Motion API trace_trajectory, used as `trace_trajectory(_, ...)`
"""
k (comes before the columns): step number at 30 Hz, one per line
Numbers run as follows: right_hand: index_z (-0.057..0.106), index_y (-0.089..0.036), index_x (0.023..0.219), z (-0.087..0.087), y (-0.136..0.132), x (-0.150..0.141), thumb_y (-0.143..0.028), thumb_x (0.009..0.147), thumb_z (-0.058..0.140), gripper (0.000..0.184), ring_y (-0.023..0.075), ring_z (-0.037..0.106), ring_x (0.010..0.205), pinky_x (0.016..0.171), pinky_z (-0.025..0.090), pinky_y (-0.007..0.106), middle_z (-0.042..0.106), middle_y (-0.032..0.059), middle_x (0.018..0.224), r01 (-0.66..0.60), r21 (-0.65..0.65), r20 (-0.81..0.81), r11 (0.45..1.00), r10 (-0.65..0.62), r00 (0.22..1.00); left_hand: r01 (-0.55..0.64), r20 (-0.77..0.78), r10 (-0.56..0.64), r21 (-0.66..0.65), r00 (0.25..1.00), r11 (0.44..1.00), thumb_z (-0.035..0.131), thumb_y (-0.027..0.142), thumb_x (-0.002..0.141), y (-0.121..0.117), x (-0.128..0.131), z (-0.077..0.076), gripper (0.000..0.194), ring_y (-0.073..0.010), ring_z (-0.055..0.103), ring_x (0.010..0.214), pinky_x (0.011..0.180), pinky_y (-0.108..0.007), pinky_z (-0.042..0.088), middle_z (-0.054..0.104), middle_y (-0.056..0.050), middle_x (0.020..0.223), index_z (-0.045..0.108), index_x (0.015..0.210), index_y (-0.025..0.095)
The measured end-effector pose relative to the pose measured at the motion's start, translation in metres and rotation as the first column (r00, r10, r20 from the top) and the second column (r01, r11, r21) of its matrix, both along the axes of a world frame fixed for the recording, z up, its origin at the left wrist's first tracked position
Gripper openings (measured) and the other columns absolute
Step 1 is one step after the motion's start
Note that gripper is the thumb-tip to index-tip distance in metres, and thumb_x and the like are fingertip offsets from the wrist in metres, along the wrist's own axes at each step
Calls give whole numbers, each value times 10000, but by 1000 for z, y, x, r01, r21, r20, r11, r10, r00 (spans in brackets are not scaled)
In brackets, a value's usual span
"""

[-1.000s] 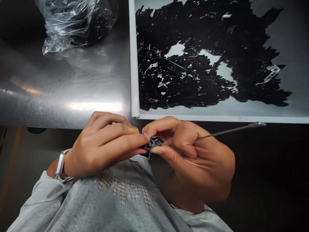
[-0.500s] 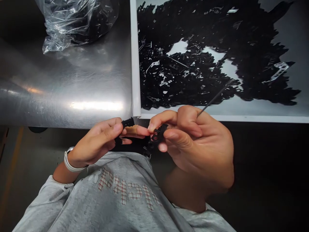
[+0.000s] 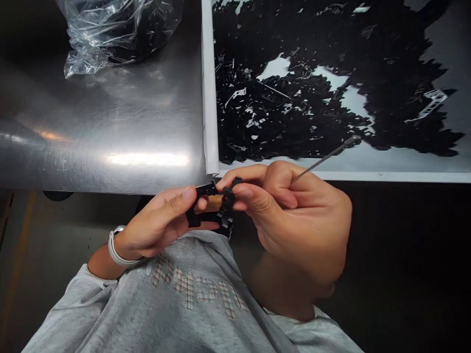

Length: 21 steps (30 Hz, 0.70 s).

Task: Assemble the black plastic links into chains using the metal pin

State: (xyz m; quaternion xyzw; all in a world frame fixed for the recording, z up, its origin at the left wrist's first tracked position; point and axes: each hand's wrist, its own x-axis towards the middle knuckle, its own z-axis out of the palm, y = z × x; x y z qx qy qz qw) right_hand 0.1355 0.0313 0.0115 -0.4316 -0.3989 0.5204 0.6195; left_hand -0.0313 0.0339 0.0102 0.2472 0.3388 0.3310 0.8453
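Observation:
My left hand (image 3: 162, 223) pinches a small black plastic piece (image 3: 198, 203) between thumb and fingers, just below the table's front edge. My right hand (image 3: 294, 215) pinches another small black perforated piece (image 3: 226, 206) with thumb and forefinger, and a thin metal rod (image 3: 327, 157) sticks out from its grip up to the right. The two pieces touch or nearly touch between the hands. A heap of many black plastic parts (image 3: 312, 83) lies on a white sheet (image 3: 209, 98) above the hands.
A clear plastic bag (image 3: 114, 34) with black parts sits at the back left of the shiny steel table (image 3: 103, 132). A watch band (image 3: 116, 250) is on my left wrist. My grey sweatshirt (image 3: 184, 304) fills the lower frame.
The hands pulled the black item apart into two pieces, then brought them near each other again. The rod swung from level to pointing up and right.

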Motion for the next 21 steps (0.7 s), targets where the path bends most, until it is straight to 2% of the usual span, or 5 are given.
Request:
trace_trajectory(3, 363, -206, 507, 0, -2, 0, -289, 823, 899, 628, 102, 694, 614, 562, 635, 186, 786, -13, 728, -3, -7, 60, 1000, 3, 998, 4, -25, -5, -41, 1000, 999, 868, 552, 774, 0, 0, 0, 424, -194, 710, 961, 940, -379, 635, 650, -3, 831, 638, 766, 196)
trace_trajectory(7, 351, -200, 506, 0, -1, 2, -207, 832, 880, 621, 74, 675, 565, 527, 601, 144, 785, -31, 716, -8, -6, 91, 1000, 8, 996, 48, 34, -45, -89, 998, 995, 868, 525, 786, 1, 2, -3, 396, -159, 682, 958, 877, -316, 635, 619, 4, 841, 646, 774, 198)
trace_trajectory(11, 349, -196, 515, -3, 1, 2, -154, 841, 859, 607, 59, 659, 514, 484, 562, 136, 802, -34, 744, -34, -38, 58, 999, 36, 998, 107, 73, -103, -63, 992, 992, 809, 572, 833, 2, 6, -5, 433, -191, 707, 1010, 860, -328, 634, 694, -28, 862, 606, 742, 199)
trace_trajectory(17, 341, -210, 510, -4, 3, 3, -195, 842, 872, 626, 85, 652, 511, 485, 558, 190, 781, -22, 686, -22, -77, 37, 997, 25, 999, 117, 47, -116, -30, 992, 993, 770, 614, 852, 2, 9, -5, 449, -186, 721, 1063, 890, -304, 605, 779, -43, 991, 607, 758, 207)
trace_trajectory(21, 396, -216, 528, -2, -1, 6, -259, 891, 837, 572, 101, 671, 564, 524, 551, 222, 771, -13, 718, 29, 5, 117, 1000, -30, 993, 75, 51, -73, -50, 996, 996, 782, 604, 848, 1, 7, -6, 417, -206, 717, 1123, 958, -351, 583, 784, -27, 994, 639, 782, 218)
